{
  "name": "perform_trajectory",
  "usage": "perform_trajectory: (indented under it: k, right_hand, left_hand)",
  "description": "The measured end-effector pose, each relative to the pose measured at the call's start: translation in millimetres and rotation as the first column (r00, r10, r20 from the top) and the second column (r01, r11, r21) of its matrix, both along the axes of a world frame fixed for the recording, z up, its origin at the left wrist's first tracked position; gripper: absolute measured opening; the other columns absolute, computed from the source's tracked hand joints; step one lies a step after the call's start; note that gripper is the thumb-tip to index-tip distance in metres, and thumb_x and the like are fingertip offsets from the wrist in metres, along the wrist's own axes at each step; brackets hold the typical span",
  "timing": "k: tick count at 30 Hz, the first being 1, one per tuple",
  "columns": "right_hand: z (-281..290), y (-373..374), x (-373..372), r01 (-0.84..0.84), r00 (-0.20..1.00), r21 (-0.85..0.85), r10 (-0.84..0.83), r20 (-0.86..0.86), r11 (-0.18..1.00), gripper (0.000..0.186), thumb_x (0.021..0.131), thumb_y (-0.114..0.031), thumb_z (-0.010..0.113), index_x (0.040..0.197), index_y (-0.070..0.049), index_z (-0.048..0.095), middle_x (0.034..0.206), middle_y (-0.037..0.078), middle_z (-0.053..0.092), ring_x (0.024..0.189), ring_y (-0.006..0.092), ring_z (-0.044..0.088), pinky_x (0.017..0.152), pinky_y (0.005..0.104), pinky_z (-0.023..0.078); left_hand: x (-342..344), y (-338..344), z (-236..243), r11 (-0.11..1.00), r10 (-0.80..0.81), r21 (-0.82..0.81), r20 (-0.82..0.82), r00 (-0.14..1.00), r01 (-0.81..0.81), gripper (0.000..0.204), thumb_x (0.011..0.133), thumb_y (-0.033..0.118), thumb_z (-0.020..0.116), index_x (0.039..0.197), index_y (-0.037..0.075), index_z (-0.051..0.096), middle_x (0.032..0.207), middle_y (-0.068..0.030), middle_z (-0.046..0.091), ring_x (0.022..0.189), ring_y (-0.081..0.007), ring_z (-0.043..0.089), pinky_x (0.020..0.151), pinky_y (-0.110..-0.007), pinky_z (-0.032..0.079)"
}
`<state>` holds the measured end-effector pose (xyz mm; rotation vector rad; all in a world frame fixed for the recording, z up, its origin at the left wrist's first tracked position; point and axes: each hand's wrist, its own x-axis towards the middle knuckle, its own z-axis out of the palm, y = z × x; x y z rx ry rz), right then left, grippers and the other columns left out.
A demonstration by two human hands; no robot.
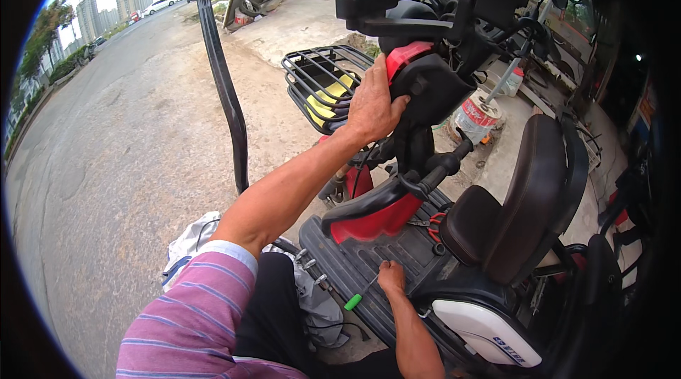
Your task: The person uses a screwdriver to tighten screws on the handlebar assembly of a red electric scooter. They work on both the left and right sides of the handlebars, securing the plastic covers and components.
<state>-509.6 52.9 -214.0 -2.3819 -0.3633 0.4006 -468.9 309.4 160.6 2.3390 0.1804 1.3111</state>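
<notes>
Fingers of the left hand (374, 106) lie extended, not curled into a fist, along the left side of the black housing (433, 91) on the vehicle's front column; the thumb is spread apart from them toward its near face. Their tips reach the red trim (408, 57) near the top; how hard they press, I cannot tell.

The right hand (392, 277) is closed around the thin shaft of a screwdriver (353, 301), its green handle pointing left and near, its tip hidden by the fist. The tool's long axis slants from near left to far right above the ribbed footboard (386, 251). From this fist the housing lies far and slightly right, well apart; of the 2 hands, the left is nearer to it, in contact.

Red-handled pliers (433, 232) rest on the footboard, far and right of the right hand, beside the brown seat (472, 226). A black basket (305, 70) stands left of the left hand.
</notes>
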Motion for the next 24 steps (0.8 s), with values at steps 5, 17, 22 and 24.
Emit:
perform_trajectory:
  k: [5,17,22,24]
  right_hand:
    - [-41.2,13.6,22.4,0.169,0.980,0.044,-0.173,0.097,0.985,0.041,0.095,-0.028,0.050,0.088,0.008,0.067,0.074,0.026,0.069,0.071,0.0375,0.071,0.070,0.0454,0.054]
    - [0.6,2.2,15.0,0.230,0.969,0.116,-0.217,-0.115,0.966,0.037,0.095,-0.028,0.051,0.091,0.005,0.067,0.068,0.016,0.067,0.053,0.0264,0.065,0.060,0.0388,0.051]
    - [3.1,0.4,12.0,0.276,0.952,0.195,-0.239,-0.190,0.941,0.034,0.096,-0.027,0.052,0.088,0.004,0.065,0.062,0.007,0.056,0.047,0.0189,0.056,0.051,0.0351,0.046]
    - [7.6,2.8,10.7,0.289,0.946,0.233,-0.239,-0.221,0.929,0.034,0.096,-0.026,0.052,0.086,0.004,0.064,0.061,0.006,0.054,0.047,0.0175,0.055,0.049,0.0345,0.044]
  left_hand:
    - [-2.5,14.2,-3.7,0.993,-0.113,-0.042,-0.026,0.993,0.111,0.094,0.087,0.028,0.074,0.155,-0.002,0.017,0.142,-0.0288,0.045,0.132,-0.0403,0.047,0.111,-0.045,0.037]
    - [-18.5,66.5,-14.5,0.690,-0.597,-0.444,0.095,0.796,0.571,0.058,0.103,0.034,0.047,0.150,0.001,0.042,0.146,-0.0166,0.052,0.133,-0.0231,0.050,0.113,-0.033,0.036]
    - [-22.1,80.6,9.1,0.676,-0.691,-0.441,-0.101,0.716,0.590,0.069,0.093,0.032,0.069,0.149,0.003,0.041,0.137,-0.0172,0.059,0.127,-0.0249,0.057,0.109,-0.037,0.042]
    - [-18.9,80.2,6.4,0.823,-0.562,-0.245,-0.215,0.799,0.513,0.078,0.085,0.016,0.077,0.151,0.005,0.036,0.131,-0.0211,0.061,0.124,-0.0309,0.059,0.107,-0.039,0.045]
